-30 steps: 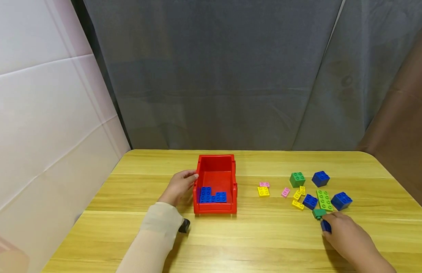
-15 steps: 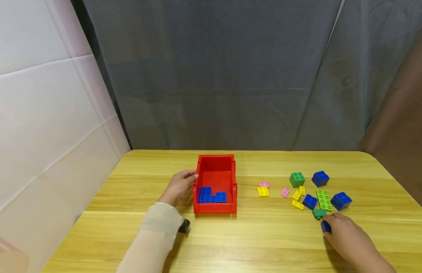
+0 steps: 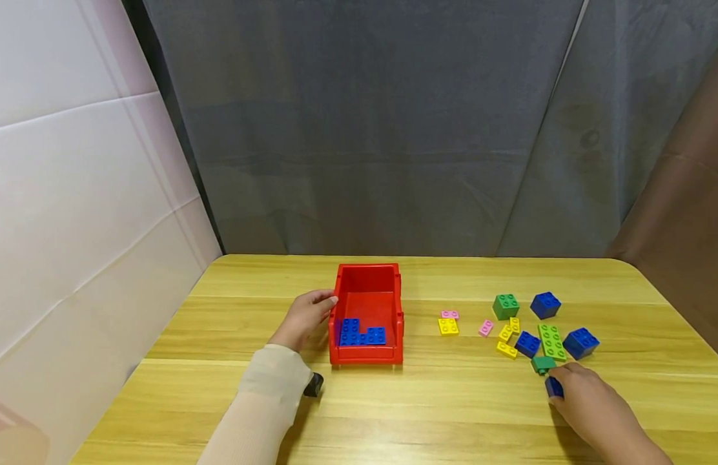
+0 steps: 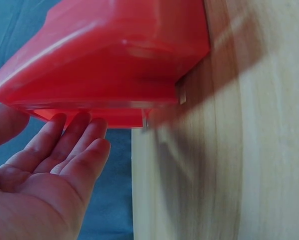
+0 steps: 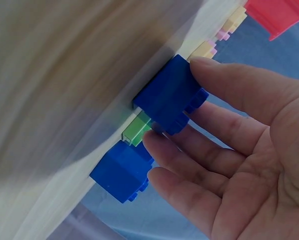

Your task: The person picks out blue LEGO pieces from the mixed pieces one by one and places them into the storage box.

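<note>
Blue block [image 3: 554, 387], pinched by thumb and fingers of right hand [image 3: 594, 403] just beside green brick [image 3: 543, 365], unmoved since a second ago, so still well apart from red bin [image 3: 370, 305], touched by loosely spread left hand [image 3: 303, 316]

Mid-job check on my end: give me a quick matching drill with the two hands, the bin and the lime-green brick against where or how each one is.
1. left hand
2. right hand
3. red bin
4. lime-green brick

A. studs up on the table
B. holding a blue brick
C. blue studs showing inside
D. at the bin's left wall

Pairs: 1-D, 2-B, 3-C, 4-A
</note>
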`<state>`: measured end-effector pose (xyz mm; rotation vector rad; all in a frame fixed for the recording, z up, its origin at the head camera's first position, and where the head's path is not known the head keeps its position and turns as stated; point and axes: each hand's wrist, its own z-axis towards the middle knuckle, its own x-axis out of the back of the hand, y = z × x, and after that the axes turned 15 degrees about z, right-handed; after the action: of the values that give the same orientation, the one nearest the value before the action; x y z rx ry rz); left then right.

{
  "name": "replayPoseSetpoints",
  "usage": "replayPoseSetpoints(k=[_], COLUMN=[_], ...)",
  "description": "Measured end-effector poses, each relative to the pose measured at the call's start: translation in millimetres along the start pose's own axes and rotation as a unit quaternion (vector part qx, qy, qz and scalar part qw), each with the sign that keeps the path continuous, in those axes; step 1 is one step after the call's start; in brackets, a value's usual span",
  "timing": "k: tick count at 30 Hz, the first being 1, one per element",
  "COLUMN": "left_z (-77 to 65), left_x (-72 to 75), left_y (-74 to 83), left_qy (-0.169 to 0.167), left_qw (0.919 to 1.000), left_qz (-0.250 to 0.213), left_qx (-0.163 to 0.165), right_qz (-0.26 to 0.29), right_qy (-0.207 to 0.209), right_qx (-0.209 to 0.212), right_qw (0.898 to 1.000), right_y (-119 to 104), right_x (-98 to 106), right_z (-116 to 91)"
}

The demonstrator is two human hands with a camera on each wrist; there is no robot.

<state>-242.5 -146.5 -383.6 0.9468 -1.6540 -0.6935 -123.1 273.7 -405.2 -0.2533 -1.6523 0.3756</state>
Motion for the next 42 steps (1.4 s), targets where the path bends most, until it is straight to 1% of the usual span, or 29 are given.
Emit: replayPoseSetpoints(k=[8, 15, 22, 28, 36, 42], left_z=[0.5, 1.1, 0.8, 1.6, 2.4, 2.4], left_x=[-0.3, -0.4, -0.1, -0.6, -1.4, -1.7], left_y=[-0.4, -0.8, -0.6, -0.9, -2.2, -2.0], left_qy=[0.0, 0.0, 0.001, 0.002, 0.004, 0.006], left_qw=[1.0, 1.0, 1.0, 0.9999, 0.9999, 0.9999], left_qz=[-0.002, -0.006, -0.007, -0.008, 0.004, 0.001], left_qx=[-0.001, -0.003, -0.002, -0.007, -0.009, -0.012], right_qz=[-0.004, -0.008, -0.006, -0.006, -0.007, -0.009], right_qy=[0.013, 0.003, 0.004, 0.012, 0.012, 0.017], right_qx=[0.014, 0.003, 0.001, 0.008, 0.014, 0.019], right_qw=[1.0, 1.0, 1.0, 1.0, 1.0, 1.0], right_y=[-4, -10, -18, -26, -34, -41], right_x=[1, 2, 4, 6, 6, 5], right_z=[-2, -1, -2, -3, -3, -1])
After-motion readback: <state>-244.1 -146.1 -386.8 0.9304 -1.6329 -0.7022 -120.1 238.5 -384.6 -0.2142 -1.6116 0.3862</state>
